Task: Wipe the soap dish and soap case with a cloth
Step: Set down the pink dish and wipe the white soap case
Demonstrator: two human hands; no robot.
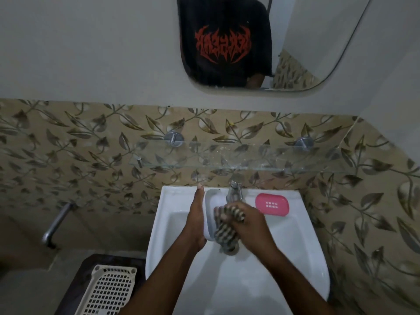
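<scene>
While both hands work over the basin, the scene reads as follows.

Left hand point(197, 220): fingers straight and pressed together, pointing toward 12 o'clock, laid flat along the left edge of the white soap case, steadying it from the 9 o'clock side.

Right hand point(248, 220): fingers curled tight around a bunched cloth, pressing it onto the case from the 3 o'clock side.

White soap case point(210, 211): held above the bowl of the sink, just at 9 o'clock of the tap, its open hollow facing up; its right part is covered by the cloth.

Cloth point(227, 236): striped dark and pale, crumpled, touching the inside of the case and hanging down past its near edge toward 6 o'clock.

Pink soap dish point(272, 204): lying on the back ledge of the sink at 3 o'clock of the tap, apart from both hands, with small slots in its middle.

Sink point(295, 246): white, wall-mounted.

Tap point(235, 192): chrome, at 12 o'clock of the right hand, partly hidden by it.

Glass shelf point(238, 155): fixed to the leaf-patterned tiles at 12 o'clock above the sink.

Mirror point(250, 42): above the shelf, reflecting a dark shirt with red print.

Cream basket point(109, 289): perforated plastic, at 8 o'clock of the sink.
</scene>
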